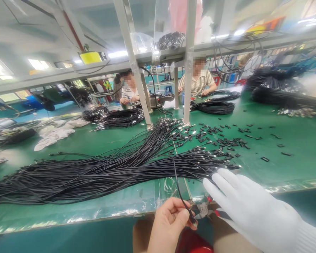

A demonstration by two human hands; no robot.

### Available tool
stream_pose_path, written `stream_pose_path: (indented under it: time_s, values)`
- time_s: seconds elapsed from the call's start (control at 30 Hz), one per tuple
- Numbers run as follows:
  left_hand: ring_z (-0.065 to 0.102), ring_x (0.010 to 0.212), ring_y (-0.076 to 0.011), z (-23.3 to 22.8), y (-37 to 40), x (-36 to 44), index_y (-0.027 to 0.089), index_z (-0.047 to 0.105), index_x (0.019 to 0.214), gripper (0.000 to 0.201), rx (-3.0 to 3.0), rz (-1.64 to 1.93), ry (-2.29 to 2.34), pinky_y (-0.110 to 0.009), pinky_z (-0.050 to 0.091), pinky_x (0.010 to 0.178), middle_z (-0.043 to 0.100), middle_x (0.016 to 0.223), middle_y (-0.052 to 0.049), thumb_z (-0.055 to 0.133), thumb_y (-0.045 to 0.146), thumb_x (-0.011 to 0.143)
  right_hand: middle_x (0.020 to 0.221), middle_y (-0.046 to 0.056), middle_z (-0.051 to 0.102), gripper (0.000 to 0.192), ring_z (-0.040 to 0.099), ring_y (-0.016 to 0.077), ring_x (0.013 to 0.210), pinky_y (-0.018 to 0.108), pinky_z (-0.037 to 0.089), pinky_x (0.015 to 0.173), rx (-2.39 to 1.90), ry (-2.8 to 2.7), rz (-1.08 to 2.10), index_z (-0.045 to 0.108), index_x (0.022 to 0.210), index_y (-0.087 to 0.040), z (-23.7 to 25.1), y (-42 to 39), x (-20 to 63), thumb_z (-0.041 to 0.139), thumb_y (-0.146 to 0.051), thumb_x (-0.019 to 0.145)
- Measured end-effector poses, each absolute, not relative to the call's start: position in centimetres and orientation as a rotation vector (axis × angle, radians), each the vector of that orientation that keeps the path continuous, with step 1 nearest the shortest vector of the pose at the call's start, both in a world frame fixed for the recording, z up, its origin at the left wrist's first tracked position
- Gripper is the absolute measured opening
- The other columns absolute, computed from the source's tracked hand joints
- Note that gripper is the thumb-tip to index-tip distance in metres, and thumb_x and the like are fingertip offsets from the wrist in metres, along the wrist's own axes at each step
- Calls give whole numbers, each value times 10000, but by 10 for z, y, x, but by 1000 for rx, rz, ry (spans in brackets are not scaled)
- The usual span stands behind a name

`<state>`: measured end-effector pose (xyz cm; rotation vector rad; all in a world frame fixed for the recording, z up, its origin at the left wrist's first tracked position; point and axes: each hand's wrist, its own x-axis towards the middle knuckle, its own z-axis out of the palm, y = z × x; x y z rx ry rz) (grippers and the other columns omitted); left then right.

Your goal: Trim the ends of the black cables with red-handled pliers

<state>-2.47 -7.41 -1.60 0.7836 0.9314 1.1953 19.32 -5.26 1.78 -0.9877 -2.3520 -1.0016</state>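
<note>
My left hand [171, 221] is bare and closed, pinching the end of a black cable [177, 181] between thumb and fingers near the table's front edge. That cable rises from the hand toward the bundle behind it. My right hand [242, 200] wears a white glove. Pliers [202, 210] with a metal head and red-and-black handles sit in it, the handles running under the gloved fingers. Their jaws point left, close to the cable end in my left hand. Just beyond the hands lies a thick bundle of black cables [116, 174] with metal-tipped ends.
Small black pieces [229, 142] are scattered over the green table [300, 172]. Metal posts [189, 70] and a shelf rail rise behind the bundles. Coiled black cables [216, 107] lie farther back, where two people sit across the table. White cloths [55, 133] lie at left.
</note>
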Motion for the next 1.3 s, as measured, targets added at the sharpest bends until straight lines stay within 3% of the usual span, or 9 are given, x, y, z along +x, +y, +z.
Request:
stream_pose_path:
  time_s: [0.17,0.4,0.63,0.87,1.1,1.3]
  values:
    - [689,578,-123,-18,-74,-28,150,771,806,407,772,1177,910,-261,573,619,754,721,-21,955,482,662,1064,187,712,393,566,399,1081,483,459,815,-983,-2397,-1056,613,1225,-59,13,-50,195,505,-139,856]
    - [700,573,-134,-20,-74,-28,138,763,802,413,770,1165,916,-261,574,609,751,692,-21,957,475,661,1164,179,679,560,516,384,1171,478,442,899,-1023,-2446,-1118,654,1234,-94,7,-47,195,578,-54,680]
    - [674,579,-119,-15,-74,-30,142,770,812,401,782,1122,957,-243,551,643,736,656,-13,944,478,682,754,88,555,272,485,294,760,418,364,654,-1080,-2528,-1231,718,945,-183,20,-46,189,636,-145,689]
    - [679,596,-120,-11,-74,-33,151,760,779,353,771,1114,951,-241,541,643,726,695,-5,945,440,693,659,60,520,94,423,244,628,398,242,617,-1077,-2509,-1174,629,742,-225,20,-45,186,615,-139,708]
    - [669,608,-136,-13,-73,-37,155,766,825,330,804,1070,947,-263,534,676,730,675,-20,919,433,735,587,51,477,159,381,224,573,394,159,622,-1097,-2447,-1134,533,619,-237,23,-40,177,603,-107,678]
    - [666,626,-143,-13,-73,-39,154,767,842,327,783,1072,944,-267,530,685,733,687,-30,921,422,735,585,26,462,218,368,208,567,388,93,618,-1085,-2433,-1069,444,653,-247,13,-36,182,598,-94,682]
